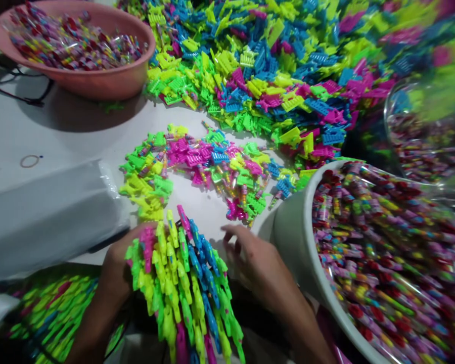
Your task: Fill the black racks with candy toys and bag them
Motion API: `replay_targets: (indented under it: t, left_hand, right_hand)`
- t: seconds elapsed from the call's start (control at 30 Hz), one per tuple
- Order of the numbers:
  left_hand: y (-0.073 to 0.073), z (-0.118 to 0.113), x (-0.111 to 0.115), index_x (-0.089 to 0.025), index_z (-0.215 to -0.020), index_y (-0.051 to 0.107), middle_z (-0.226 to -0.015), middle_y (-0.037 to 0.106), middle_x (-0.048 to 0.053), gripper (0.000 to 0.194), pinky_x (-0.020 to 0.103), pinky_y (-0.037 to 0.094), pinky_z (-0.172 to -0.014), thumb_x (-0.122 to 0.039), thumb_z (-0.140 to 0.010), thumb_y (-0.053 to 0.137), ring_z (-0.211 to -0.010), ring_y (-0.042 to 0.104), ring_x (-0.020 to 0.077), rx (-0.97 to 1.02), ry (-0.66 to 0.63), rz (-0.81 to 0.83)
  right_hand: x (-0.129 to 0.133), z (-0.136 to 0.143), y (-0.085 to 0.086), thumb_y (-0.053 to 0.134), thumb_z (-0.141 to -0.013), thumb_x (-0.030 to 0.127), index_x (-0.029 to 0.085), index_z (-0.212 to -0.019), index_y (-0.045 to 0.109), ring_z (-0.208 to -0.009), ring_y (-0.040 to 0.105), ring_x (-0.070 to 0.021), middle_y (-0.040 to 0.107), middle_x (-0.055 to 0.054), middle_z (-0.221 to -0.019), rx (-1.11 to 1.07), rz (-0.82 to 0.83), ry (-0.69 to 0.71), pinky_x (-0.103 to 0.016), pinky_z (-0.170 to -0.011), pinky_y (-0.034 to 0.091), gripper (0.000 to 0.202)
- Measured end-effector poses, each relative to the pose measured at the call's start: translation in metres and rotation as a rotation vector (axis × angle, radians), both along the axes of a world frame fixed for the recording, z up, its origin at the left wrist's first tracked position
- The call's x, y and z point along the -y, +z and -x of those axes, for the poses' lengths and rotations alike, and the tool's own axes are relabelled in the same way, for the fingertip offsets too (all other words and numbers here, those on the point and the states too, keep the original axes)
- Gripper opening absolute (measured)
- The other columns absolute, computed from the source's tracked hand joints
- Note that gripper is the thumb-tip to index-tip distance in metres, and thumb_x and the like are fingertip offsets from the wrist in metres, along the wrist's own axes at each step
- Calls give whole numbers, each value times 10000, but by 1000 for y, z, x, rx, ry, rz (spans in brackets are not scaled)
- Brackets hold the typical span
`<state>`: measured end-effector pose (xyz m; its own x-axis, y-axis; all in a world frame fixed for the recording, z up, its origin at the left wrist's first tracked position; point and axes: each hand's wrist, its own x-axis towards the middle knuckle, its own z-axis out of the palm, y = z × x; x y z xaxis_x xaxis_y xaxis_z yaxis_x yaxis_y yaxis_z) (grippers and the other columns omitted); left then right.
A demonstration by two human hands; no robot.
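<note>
While a thick bundle (185,288) of plastic pieces stands gathered at the near edge of the desk (72,146), plenty seems left to collect, to judge by the loose pieces (193,159) strewn just beyond it. The bundle itself looks well grown: gun-shaped pieces in lime, yellow, blue and magenta, nested in slanting rows, their narrow ends fanned out of line.

Of the hands, the left hand (116,258) is pressed to the bundle's left side and seems to grip it, though its fingers are hidden behind the rows. Just beside the bundle's right side, the right hand (256,255) is half spread, its fingers loosely bent; it is somewhat blurred, but appears to hold nothing.

Many of the loose pieces beyond the bundle have slim coloured tubes on them, so that part of the work looks done for them. Farther beyond the bundle rises a far larger heap (265,60), where I make out no such tubes; most of the work is probably there. To the bundle's right, a white bucket (291,242) brims with wrapped tubes (382,253); a pink basin (98,83), far off to its left, holds more. Nearer on that left side lie clear plastic bags (49,217).
</note>
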<state>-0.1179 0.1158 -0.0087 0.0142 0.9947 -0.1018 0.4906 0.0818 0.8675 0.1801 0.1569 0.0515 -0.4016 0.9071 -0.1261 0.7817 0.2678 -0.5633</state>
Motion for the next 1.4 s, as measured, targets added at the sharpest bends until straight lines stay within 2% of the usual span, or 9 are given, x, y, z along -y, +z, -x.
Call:
replay_targets:
  t: [0.13,0.27,0.43,0.7,0.83,0.93,1.13,1.3,1.4]
  left_hand:
    - [-5,2,0,-268,-1217,761,-1405,712,21,359,403,539,-1119,-271,-870,668,-1274,677,322,-17,-29,-50]
    - [-10,2,2,-270,-1187,787,-1409,710,31,340,387,544,-1107,-321,-864,694,-1280,672,336,10,-22,-96]
    - [-19,3,0,-271,-1174,804,-1338,752,55,339,367,591,-1031,-377,-872,693,-1175,738,316,-45,-17,-245]
    - [-20,6,0,-232,-1166,793,-1287,775,71,331,360,587,-1035,-362,-890,665,-1156,752,293,-54,7,-202]
    - [-14,4,1,-206,-1169,780,-1230,784,76,331,393,569,-1058,-272,-879,634,-1103,749,288,-30,1,-158]
    - [-7,2,-2,-194,-1071,796,-1044,803,66,274,354,616,-903,-290,-885,619,-945,756,268,-47,-12,-218]
    - [-1,-3,-4,-188,-993,799,-732,739,14,244,325,609,-759,-336,-878,642,-657,676,223,-56,22,-223]
    - [3,-5,-6,-179,-976,788,-675,715,7,293,303,577,-663,-409,-862,648,-592,629,210,-101,34,-201]
    - [6,-6,-7,-189,-926,779,-604,677,-11,271,285,537,-586,-413,-844,650,-542,591,200,-133,24,-195]
  right_hand:
    - [-43,4,-4,505,-1069,412,155,-1188,626,-930,651,-255,684,-146,-1089,166,-329,-444,-340,-757,467,308]
    - [-76,7,-8,621,-995,533,173,-981,670,-758,616,-230,706,-100,-889,259,-183,-519,-310,-650,363,363]
    - [-82,1,-8,703,-901,399,198,-836,656,-621,559,-179,641,-8,-673,166,-35,-538,-272,-606,303,217]
    - [-13,-10,-8,627,-921,330,206,-778,561,-544,464,-110,508,57,-613,-342,70,-345,-226,-524,340,200]
    - [29,-17,-24,630,-977,335,191,-887,681,-692,626,-147,676,2,-779,-477,198,-350,-232,-619,473,177]
    - [48,-17,-34,644,-1003,320,213,-1048,724,-853,718,-180,757,-22,-942,-573,257,-313,-261,-760,548,141]
    - [55,-13,-37,598,-1035,237,220,-1045,702,-860,722,-175,757,-25,-929,-462,110,-140,-274,-813,526,105]
    - [55,-12,-25,557,-1036,187,198,-1039,615,-743,628,-189,697,-53,-907,-104,-20,159,-284,-634,441,59]
    - [56,-11,-12,595,-1013,147,202,-1048,602,-757,620,-198,694,-48,-932,84,-23,253,-291,-638,440,65]
